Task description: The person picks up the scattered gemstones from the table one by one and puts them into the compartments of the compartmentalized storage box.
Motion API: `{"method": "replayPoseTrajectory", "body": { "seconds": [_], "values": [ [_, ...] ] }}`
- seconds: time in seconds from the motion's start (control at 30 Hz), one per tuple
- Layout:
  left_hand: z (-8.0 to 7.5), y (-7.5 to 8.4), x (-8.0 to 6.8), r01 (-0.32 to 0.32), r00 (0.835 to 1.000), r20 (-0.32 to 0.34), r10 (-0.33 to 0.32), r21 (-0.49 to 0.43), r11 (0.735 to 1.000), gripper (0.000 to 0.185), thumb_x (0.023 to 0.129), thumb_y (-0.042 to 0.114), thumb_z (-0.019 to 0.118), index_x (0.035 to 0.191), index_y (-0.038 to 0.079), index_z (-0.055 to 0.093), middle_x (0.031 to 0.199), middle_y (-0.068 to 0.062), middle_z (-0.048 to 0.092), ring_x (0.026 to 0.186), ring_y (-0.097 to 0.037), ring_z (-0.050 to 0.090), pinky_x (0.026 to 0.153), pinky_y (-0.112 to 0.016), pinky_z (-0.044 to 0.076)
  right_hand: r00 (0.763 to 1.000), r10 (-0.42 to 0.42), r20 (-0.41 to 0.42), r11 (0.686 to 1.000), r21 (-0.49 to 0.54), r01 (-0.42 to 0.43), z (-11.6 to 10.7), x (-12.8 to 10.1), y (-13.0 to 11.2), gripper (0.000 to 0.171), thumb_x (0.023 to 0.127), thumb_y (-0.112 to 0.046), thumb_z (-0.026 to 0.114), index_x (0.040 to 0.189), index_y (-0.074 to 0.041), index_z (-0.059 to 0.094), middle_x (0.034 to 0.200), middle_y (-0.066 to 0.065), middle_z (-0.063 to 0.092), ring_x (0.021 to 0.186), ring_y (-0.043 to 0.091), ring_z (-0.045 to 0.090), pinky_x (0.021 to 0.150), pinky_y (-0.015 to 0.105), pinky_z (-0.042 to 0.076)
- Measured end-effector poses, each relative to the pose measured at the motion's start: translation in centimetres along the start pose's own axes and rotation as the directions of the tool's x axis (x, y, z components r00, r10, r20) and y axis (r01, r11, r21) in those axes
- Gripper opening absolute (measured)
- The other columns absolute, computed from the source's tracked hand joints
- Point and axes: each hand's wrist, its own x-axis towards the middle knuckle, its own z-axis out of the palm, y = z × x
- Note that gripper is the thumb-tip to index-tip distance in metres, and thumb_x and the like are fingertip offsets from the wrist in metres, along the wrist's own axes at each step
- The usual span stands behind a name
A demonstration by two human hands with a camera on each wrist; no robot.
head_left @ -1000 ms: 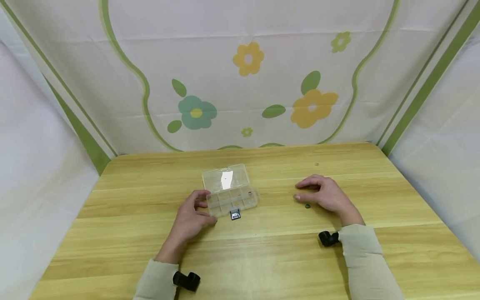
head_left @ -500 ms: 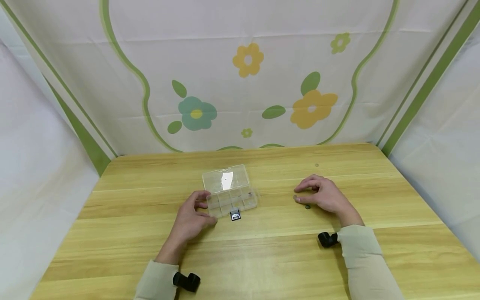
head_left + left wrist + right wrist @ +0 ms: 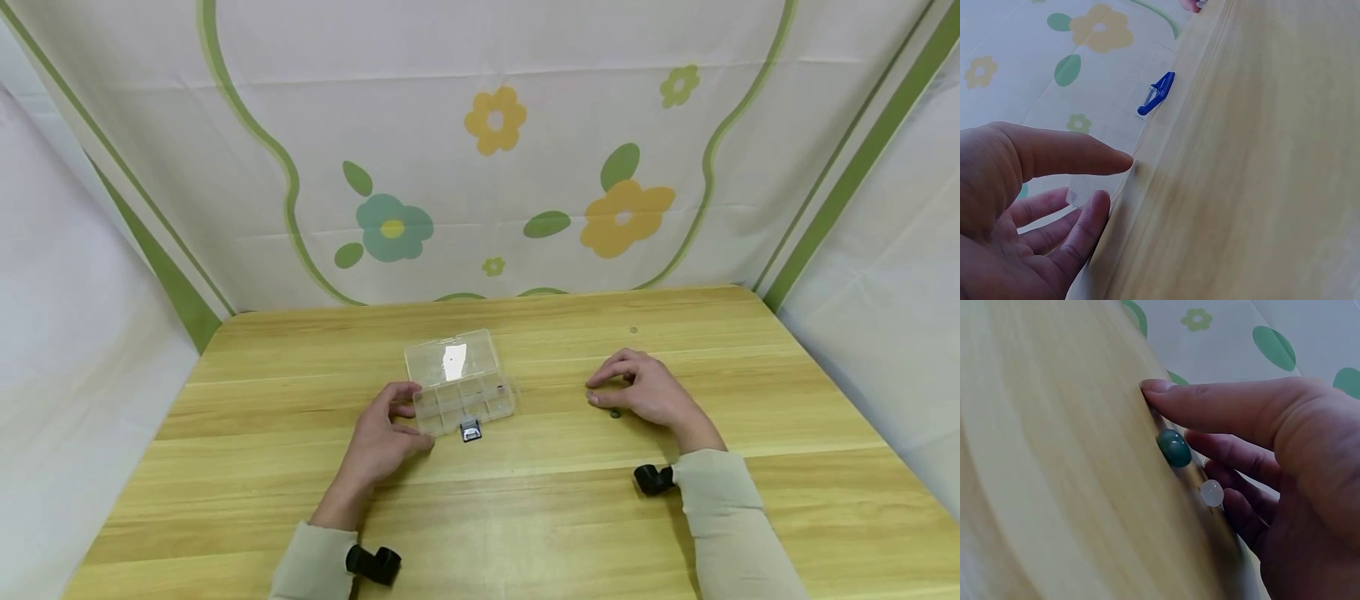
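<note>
In the head view, a clear plastic compartment box (image 3: 450,403) lies on the table with its lid (image 3: 427,360) folded back. My left hand (image 3: 381,437) holds the box's left end, thumb at the front corner and fingers behind. A blue-edged clasp (image 3: 1157,94) sticks out from its front side. To the right, my right hand (image 3: 656,393) is low over the table, thumb and index fingertips closing on a small greyish bead (image 3: 589,393). A dark green bead (image 3: 1174,448) lies under the thumb. Past it, a whitish bead (image 3: 1212,493) shows near the other fingers.
The wood-grain table (image 3: 525,517) ends at a white flower-print cloth (image 3: 420,125) at the back. A small pale bead (image 3: 633,330) lies beyond my right hand. Small dark bits (image 3: 500,388) sit in the box's right compartments.
My right index finger has come down toward the thumb, narrowing the gap around the small greyish bead, and the hand has shifted slightly left. My left hand and the box stay put.
</note>
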Motion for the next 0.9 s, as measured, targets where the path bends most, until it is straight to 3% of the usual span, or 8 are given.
{"method": "replayPoseTrajectory", "body": {
  "seconds": [0.5, 0.9],
  "values": [
    [0.04, 0.04, 0.18, -0.009, 1.0, -0.002, 0.009, 0.001, 1.0, 0.078, 0.073, -0.013, 0.087, 0.143, 0.006, 0.06, 0.129, -0.022, 0.064, 0.094, -0.027, 0.07, 0.084, -0.037, 0.066, 1.0, -0.024, 0.006, 1.0, -0.015, 0.024, 0.16, 0.3, 0.09, 0.014, 0.092, -0.033, 0.087, 0.103, -0.027, 0.085, 0.112, -0.002, 0.075, 0.111, 0.022, 0.06, 0.094, 0.038, 0.047],
    [-0.01, 0.04, 0.13, -0.012, 1.0, 0.002, 0.012, -0.002, 1.0, 0.077, 0.072, -0.012, 0.087, 0.142, 0.006, 0.06, 0.129, -0.022, 0.064, 0.092, -0.027, 0.07, 0.084, -0.037, 0.065, 1.0, 0.007, -0.02, 1.0, -0.011, -0.008, 0.41, 0.4, 0.16, 0.009, 0.091, -0.033, 0.088, 0.098, -0.031, 0.083, 0.107, -0.005, 0.075, 0.11, 0.022, 0.06, 0.101, 0.042, 0.046]
  ]
}}
